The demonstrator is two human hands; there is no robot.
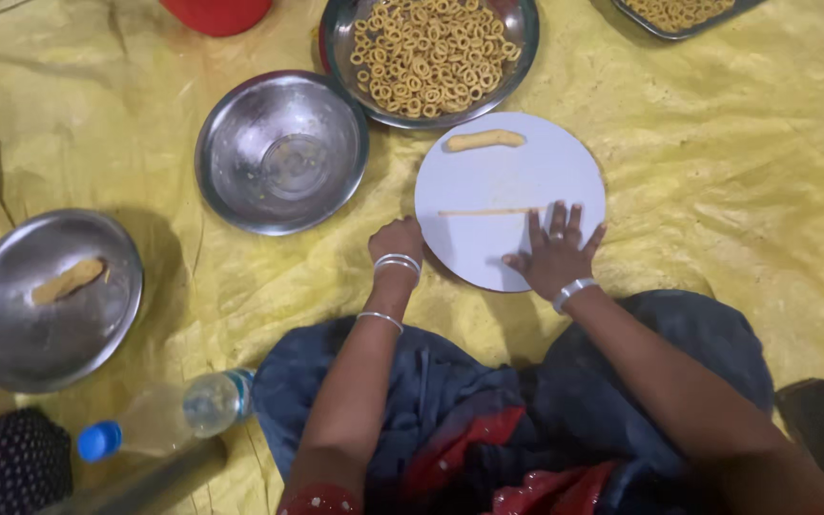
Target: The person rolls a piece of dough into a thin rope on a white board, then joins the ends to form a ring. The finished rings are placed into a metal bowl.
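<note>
The thin dough rope lies flat on the round white board; it is long and skinny, and its long way runs from left to right across the middle of the board; 1 end points to the left edge and the other end points at the right hand; the right hand is flat on the board with its fingers spread wide, and the fingertips are just beside the right end of the rope, maybe touching it; the left hand is at the lower left rim of the board with its fingers curled in; I cannot tell if it holds anything; both wrists wear silver bangles.

A fat lump of dough lies near the top of the board, also pointing left to right; above the board sits a steel bowl of little dough rings; left of it is an empty steel bowl; far left, a steel plate holds 1 more piece of dough; a plastic bottle with a blue cap lies on the yellow sheet near the knee.
</note>
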